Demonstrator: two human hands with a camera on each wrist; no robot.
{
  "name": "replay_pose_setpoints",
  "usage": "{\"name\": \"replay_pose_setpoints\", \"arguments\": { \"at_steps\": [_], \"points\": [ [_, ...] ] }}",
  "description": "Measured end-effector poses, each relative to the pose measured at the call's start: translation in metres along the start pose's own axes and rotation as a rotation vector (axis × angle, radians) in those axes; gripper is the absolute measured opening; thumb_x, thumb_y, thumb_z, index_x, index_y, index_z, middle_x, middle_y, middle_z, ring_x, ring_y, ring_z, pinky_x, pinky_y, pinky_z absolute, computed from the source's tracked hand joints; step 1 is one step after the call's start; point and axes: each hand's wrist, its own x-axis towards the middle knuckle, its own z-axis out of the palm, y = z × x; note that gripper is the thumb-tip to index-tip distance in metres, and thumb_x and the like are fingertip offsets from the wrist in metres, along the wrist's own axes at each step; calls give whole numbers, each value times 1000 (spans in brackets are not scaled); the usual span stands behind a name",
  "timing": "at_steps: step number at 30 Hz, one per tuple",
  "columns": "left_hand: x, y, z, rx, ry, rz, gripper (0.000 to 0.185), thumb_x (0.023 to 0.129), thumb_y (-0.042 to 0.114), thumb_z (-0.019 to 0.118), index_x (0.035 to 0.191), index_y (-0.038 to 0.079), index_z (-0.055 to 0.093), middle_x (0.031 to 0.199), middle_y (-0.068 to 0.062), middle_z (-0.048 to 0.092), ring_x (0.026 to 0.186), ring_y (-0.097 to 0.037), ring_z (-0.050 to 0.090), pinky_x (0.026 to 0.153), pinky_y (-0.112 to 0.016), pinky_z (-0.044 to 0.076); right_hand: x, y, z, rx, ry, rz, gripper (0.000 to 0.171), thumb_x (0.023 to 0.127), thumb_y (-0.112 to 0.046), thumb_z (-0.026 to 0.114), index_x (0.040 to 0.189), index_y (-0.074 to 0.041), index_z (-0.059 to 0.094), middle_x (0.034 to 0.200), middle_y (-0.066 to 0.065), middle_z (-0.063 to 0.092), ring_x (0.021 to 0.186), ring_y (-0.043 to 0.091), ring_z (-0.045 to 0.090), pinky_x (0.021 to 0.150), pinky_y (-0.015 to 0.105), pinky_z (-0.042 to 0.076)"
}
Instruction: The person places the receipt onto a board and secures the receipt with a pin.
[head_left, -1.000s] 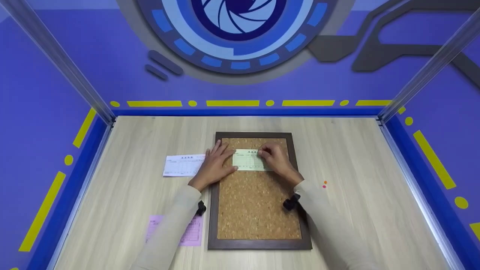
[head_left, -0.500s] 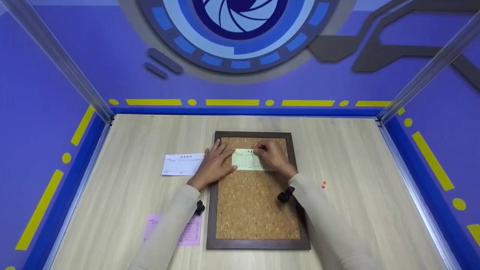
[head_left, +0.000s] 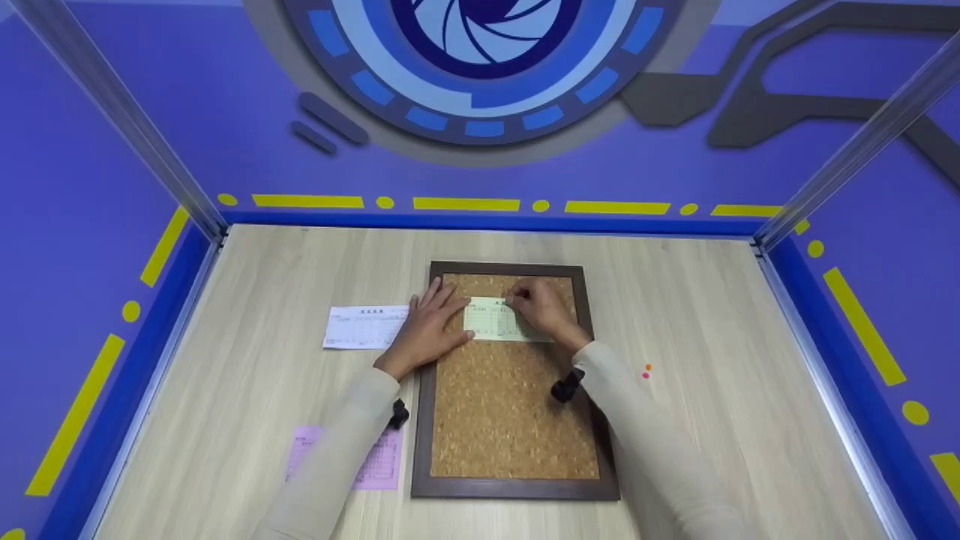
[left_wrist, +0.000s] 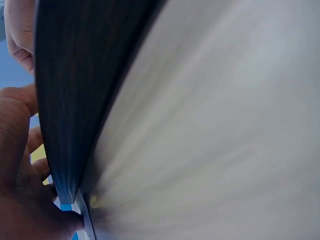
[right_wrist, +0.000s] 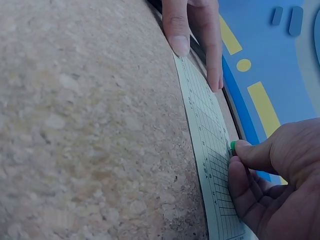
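- The green pushpin (right_wrist: 233,145) sits pinched between the thumb and forefinger of your right hand (head_left: 541,309), its point at the top edge of the pale green slip (head_left: 496,320), which lies flat in the upper part of the cork board (head_left: 510,420).
- Your right hand's fingers are curled tight on the pin's small head; only a bit of green shows past your fingertips in the right wrist view.
- Your left hand (head_left: 426,330) lies flat with straight fingers, its fingertips (right_wrist: 179,42) pressing the slip's left end onto the cork while the palm rests across the board's dark frame (head_left: 421,420).
- What could go wrong, as I judge it: the pin is so near the paper's edge that a slanted push may tear out through the margin; if your left fingertips ease off, the thin slip can skew or buckle; a tilted pin can also slide off the hard paper surface instead of biting into the cork.
- The slip is thin, rectangular, printed with a fine grid; the cork is coarse, speckled and grainy, soft enough to take a point; the frame is smooth dark wood.
- Farther out on the pale wood-grain table (head_left: 712,315) lie a white slip (head_left: 364,328) beside your left hand, a pink slip (head_left: 379,469) partly under your left sleeve, and two tiny pins (head_left: 647,371) to the right of the board.
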Motion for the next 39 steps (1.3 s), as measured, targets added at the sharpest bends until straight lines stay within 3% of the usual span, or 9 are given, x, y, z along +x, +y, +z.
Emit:
{"name": "replay_pose_setpoints", "arguments": {
  "at_steps": [14, 22, 27, 34, 39],
  "points": [
    [1, 2, -4, -3, 3, 6, 69, 101, 44, 76, 160, 13, 59, 176, -19, 36, 169, -43, 12, 127, -78, 11, 7, -8, -2, -33, 10, 78, 11, 100, -4, 77, 89, -4, 79, 84, 1, 71, 74, 15, 56, 64, 29, 43],
    [0, 1, -5, 0, 7, 11, 70, 101, 45, 75, 160, 12, 59, 176, -21, 36, 169, -45, 13, 127, -79, 12, 8, -8, 2, -31, 51, 74, 14, 97, -2, 77, 83, -6, 78, 83, 1, 72, 72, 15, 56, 63, 28, 43],
    [-1, 0, -5, 7, 15, 16, 69, 101, 44, 76, 159, 11, 60, 175, -21, 38, 168, -45, 14, 126, -80, 14, 7, -2, 6, -31, 86, 26, 16, 97, -3, 78, 82, -7, 77, 79, 0, 70, 71, 14, 56, 65, 29, 44],
    [-2, 0, -3, 8, 10, -5, 69, 101, 43, 78, 160, 13, 59, 176, -18, 38, 169, -41, 12, 127, -78, 14, 3, 11, 10, -24, 138, -83, 6, 96, -8, 78, 92, -7, 82, 84, 3, 75, 74, 16, 62, 69, 31, 49],
    [-1, 1, -2, -8, 7, 3, 68, 101, 43, 77, 160, 13, 59, 176, -19, 37, 170, -41, 12, 128, -77, 12, -1, 18, 10, 21, 145, -136, 7, 92, -1, 80, 95, -5, 85, 87, 4, 78, 77, 17, 67, 71, 31, 53]
  ]
}}
